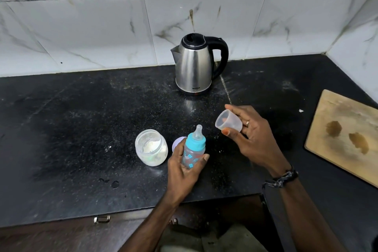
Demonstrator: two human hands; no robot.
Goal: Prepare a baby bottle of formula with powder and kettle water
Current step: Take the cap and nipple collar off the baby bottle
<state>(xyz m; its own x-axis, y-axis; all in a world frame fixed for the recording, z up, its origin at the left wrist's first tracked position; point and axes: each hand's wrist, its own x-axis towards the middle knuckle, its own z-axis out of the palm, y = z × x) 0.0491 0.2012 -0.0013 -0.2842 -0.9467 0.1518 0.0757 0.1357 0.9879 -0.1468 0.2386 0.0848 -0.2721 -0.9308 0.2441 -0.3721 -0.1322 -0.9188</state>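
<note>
Fingers (pixel 184 161) around tinted plastic bottle (pixel 192 152); translucent domed cap (pixel 228 122) pinched.

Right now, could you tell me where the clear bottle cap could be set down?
Bare counter lies left of the powder jar, and between the kettle and wooden board. It is crowded around the jar, lid and baby bottle.
</note>
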